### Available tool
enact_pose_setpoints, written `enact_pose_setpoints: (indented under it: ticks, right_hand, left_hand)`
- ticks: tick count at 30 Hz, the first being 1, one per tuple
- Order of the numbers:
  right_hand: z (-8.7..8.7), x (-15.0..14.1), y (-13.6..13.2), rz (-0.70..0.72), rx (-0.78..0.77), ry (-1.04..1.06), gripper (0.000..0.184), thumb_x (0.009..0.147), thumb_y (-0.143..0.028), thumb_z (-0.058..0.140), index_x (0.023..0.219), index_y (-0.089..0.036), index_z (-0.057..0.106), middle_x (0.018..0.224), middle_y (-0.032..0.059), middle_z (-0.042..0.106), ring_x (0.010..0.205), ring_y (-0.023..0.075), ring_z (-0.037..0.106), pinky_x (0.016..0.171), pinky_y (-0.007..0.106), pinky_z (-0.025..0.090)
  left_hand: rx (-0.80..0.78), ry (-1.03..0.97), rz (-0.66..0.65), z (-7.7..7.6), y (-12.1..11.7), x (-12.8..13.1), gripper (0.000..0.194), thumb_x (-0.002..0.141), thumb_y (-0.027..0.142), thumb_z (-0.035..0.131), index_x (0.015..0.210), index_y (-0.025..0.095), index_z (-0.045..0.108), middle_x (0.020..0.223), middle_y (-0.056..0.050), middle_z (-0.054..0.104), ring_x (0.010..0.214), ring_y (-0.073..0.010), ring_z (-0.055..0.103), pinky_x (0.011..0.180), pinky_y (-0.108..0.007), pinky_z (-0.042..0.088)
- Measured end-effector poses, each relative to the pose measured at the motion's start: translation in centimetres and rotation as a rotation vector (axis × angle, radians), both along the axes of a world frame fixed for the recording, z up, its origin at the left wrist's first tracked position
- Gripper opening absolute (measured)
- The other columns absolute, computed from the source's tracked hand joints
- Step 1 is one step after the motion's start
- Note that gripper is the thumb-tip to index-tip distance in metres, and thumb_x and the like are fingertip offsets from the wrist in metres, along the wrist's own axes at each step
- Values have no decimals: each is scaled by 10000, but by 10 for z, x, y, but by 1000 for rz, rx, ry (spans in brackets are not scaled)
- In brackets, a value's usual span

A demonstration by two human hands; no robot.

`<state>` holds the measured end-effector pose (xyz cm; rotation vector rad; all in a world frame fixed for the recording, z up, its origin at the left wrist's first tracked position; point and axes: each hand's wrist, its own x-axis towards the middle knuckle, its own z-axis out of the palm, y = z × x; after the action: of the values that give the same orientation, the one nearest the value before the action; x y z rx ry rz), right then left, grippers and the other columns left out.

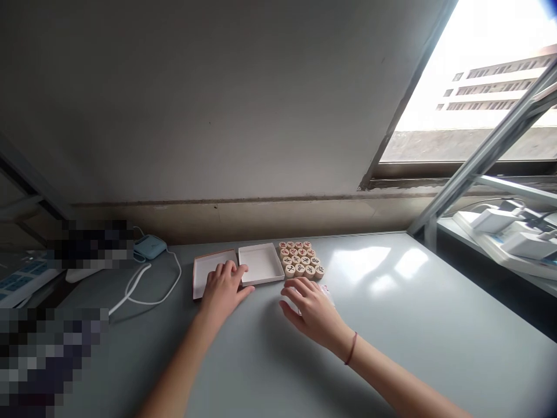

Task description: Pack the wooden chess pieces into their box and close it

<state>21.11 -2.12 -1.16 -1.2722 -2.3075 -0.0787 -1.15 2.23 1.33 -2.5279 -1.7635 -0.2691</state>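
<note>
My left hand rests over the near edges of two shallow open boxes, thumb spread out to the right. The box tray on the left has a reddish-brown outer rim and a white inside. Touching its right side is the white box tray. Beside that stand stacked round Chinese chess pieces in rows, with red characters at the back and black ones in front. In front of them, my right hand hovers with curved fingers apart over a pale thing with red marks, mostly hidden beneath it.
A light blue device with a white cable lies at the left of the grey table. Power strips with plugs sit at the right, beyond the metal frame. A wall borders the table's back.
</note>
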Motion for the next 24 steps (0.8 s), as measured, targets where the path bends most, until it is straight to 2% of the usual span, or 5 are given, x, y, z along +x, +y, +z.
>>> enact_pose_setpoints:
  ticks: [2,4,7,15,24]
  right_hand:
    - [0,-11,5,16,-73,-47,182,903,-218,453,797,-174,594,800,60,635,751,174,561,647,278,370]
    - [-3,-21,11,17,-169,-104,217,893,-182,437,718,-169,565,706,38,617,656,144,544,578,263,303]
    - [-11,-31,19,-21,-303,-167,191,867,-182,452,706,-164,555,681,34,634,575,123,534,520,270,213]
    - [-18,-30,23,-61,-373,-120,170,857,-183,447,714,-167,539,676,31,650,554,106,520,507,272,151]
    - [-15,-25,20,-27,-368,4,204,857,-171,457,653,-181,461,620,5,583,548,103,494,515,249,177]
  left_hand:
    - [71,-3,-85,0,-9,6,197,904,361,480,969,209,587,936,-71,611,916,-243,562,770,-337,412]
    - [-35,9,-193,-2,-17,14,214,919,275,414,840,194,596,835,-58,637,827,-219,595,731,-318,419]
    - [-237,35,-284,-11,-22,26,136,823,201,489,737,184,593,755,-47,666,691,-196,615,594,-269,393]
    - [-235,-80,-276,-31,-16,29,118,761,194,503,654,190,553,687,-16,652,640,-166,590,547,-246,327]
    - [-250,-253,-241,-33,-16,24,232,790,193,469,564,195,416,556,17,504,545,-129,469,508,-256,244]
